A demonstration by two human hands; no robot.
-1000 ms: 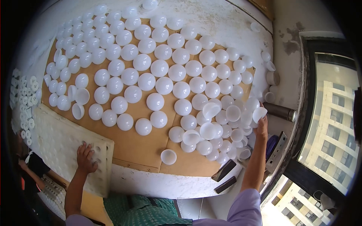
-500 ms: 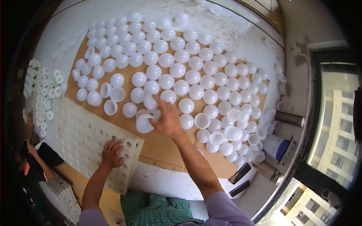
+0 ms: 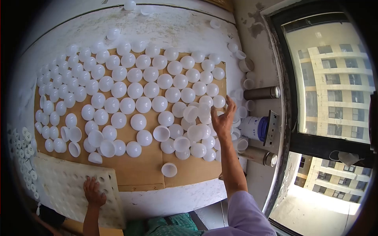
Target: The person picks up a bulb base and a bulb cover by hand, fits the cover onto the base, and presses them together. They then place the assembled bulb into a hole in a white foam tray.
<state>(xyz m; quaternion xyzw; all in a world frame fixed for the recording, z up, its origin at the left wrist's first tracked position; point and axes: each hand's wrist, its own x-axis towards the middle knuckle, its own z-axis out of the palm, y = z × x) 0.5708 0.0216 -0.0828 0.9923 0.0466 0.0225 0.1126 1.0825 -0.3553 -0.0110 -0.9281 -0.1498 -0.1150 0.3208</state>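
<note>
Glossy white dome-shaped bulb covers lie spread over a brown cardboard sheet, most with the rounded side up. My right hand is over the right end of the spread, thumb and fingers apart, close to a cover. Beside it, several covers are heaped together, some tipped with the hollow side showing. My left hand lies with fingers spread on a pale board with rows of round holes at the table's front left. One upturned cover sits alone near the cardboard's front edge.
Small white parts are bunched at the far left. Along the right wall are two metal flasks, a white tub with a blue lid and loose covers. A window stands beyond them.
My right hand has left the covers near the board and moved right to the heaped ones. The view has swung right. My left hand stays on the board.
</note>
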